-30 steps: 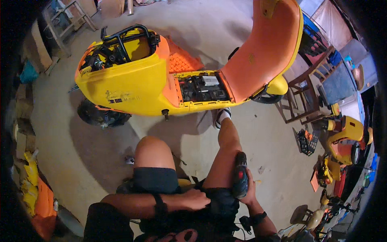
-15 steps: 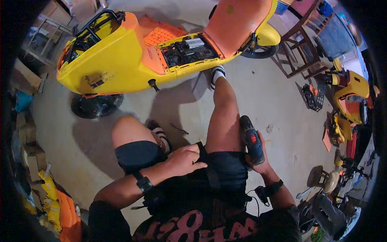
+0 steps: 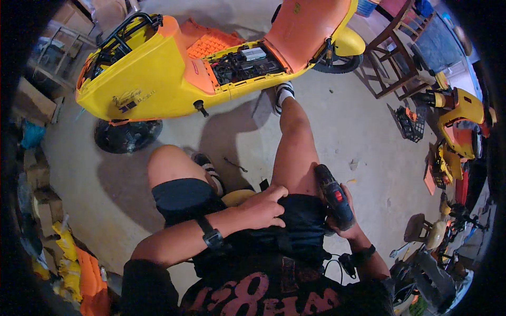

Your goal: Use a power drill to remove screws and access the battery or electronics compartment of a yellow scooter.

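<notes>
My right hand [image 3: 350,216] grips a dark cordless drill [image 3: 333,192] with a red button, beside my right thigh. The drill's front end points away from me and its handle is mostly hidden. My left hand [image 3: 262,209] rests over the black shorts [image 3: 303,210] near the hem at my right thigh, with thumb and forefinger apart and nothing visible between them. Ahead stands a yellow and orange scooter [image 3: 142,84]. Its orange seat lid [image 3: 311,34] is raised, and an open bay [image 3: 247,68] shows wiring and a silver box.
A black round part [image 3: 126,137] lies under the scooter's left end. At the right stand a wooden chair [image 3: 390,58] and yellow scooter parts [image 3: 464,121], with a black crate [image 3: 411,125] between. Orange and yellow panels [image 3: 87,274] lie at lower left. A dark strip [image 3: 234,164] lies on the floor.
My left hand has moved right across my lap onto the right thigh. The right hand and drill have shifted slightly down and right. A tan rounded edge now shows between my legs.
</notes>
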`<state>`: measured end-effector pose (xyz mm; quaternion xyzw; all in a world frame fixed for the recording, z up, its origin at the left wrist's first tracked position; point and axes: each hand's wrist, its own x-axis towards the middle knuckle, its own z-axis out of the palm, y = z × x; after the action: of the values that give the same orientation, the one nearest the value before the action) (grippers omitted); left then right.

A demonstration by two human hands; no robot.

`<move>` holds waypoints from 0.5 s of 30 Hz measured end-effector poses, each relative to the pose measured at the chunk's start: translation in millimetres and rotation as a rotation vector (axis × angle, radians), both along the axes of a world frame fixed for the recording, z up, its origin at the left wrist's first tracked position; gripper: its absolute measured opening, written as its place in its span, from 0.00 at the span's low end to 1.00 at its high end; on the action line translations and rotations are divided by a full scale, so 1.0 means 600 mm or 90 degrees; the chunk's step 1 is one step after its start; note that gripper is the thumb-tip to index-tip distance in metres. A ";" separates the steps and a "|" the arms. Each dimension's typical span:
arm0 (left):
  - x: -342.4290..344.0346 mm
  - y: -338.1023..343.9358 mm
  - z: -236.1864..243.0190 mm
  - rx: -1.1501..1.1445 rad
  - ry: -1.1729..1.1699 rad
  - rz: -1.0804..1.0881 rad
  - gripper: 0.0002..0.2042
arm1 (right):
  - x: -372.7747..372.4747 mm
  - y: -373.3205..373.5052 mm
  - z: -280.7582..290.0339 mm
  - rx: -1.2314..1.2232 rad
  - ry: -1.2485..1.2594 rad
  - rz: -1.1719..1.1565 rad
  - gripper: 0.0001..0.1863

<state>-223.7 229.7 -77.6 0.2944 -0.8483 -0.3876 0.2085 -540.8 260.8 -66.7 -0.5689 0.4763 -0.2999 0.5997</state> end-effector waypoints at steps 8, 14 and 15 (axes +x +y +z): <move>-0.016 -0.003 0.018 0.202 -0.037 -0.144 0.17 | 0.001 -0.005 -0.004 -0.006 0.031 -0.021 0.57; -0.039 0.005 0.062 0.292 -0.088 -0.296 0.17 | -0.002 -0.001 0.003 0.003 0.054 -0.019 0.57; -0.045 0.015 0.046 0.270 -0.045 -0.318 0.18 | 0.000 0.000 0.004 0.012 0.053 -0.024 0.57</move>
<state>-250.7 238.7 -49.8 0.1277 -0.8013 -0.5844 0.0111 -540.7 260.6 -64.3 -0.5659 0.5143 -0.2828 0.5791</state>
